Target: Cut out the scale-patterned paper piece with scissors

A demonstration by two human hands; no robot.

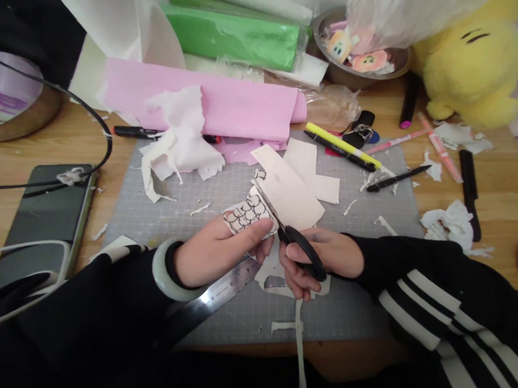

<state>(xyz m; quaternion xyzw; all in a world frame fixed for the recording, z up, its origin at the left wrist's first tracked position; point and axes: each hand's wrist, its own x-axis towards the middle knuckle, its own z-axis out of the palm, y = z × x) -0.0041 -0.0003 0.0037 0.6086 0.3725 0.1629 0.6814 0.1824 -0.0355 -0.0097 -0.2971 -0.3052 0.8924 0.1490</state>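
Note:
Above the grey cutting mat (128,227), my left hand (222,244) pinches a piece of white paper (246,214) drawn with black scale-like loops. My right hand (320,254) grips black-handled scissors (305,250), whose blades point up and to the left along the paper's right edge. A small patterned bit (260,174) shows at the blade tips; I cannot tell if it is still joined. Blank cream paper pieces (289,186) lie crossed just behind the blades. A metal ruler (221,291) lies partly under my left forearm, and a thin paper strip (300,345) hangs near the mat's front edge.
Pink paper (235,104), green packs (239,39) and crumpled white scraps (187,128) lie at the back. Pens and a yellow marker (342,144) are on the right, near a metal bowl (366,74) and a yellow plush toy (475,55). A phone (47,209) lies left, beside cables.

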